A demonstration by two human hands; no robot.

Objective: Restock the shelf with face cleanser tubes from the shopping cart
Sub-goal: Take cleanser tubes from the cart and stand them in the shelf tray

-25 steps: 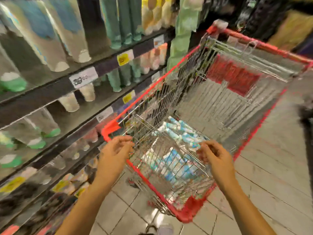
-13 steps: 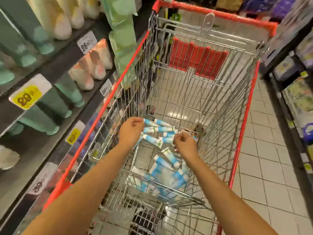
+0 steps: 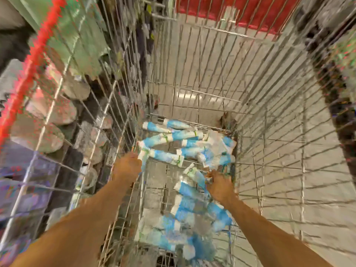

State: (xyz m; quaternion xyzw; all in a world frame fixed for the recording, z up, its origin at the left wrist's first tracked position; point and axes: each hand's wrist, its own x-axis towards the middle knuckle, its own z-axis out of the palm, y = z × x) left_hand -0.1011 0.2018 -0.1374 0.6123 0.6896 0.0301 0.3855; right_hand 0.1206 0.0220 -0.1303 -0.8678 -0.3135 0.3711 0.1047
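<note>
Both arms reach down into a silver wire shopping cart [image 3: 269,93] with a red rim [image 3: 32,62]. Many blue and white face cleanser tubes [image 3: 165,157] lie on the wire bottom of the cart. Some lie in a row across the bottom, from the left wall to the right wall. More lie in a messy heap closer to the near end.

The left hand [image 3: 127,167] is by the left wall of the cart. Its fingers are curled and touch the white end of one tube in the row. The picture is blurry, so you cannot tell if they pinch it. The right hand [image 3: 221,187] is near the right wall, down among the tubes between the row and the heap. Its fingers are hidden and blurry, so you cannot tell how they lie.

A red panel [image 3: 231,12] hangs at the far end of the cart. Pale fat tubes [image 3: 38,135] show through the left wall. Grey floor tiles [image 3: 327,218] show through the right wall.
</note>
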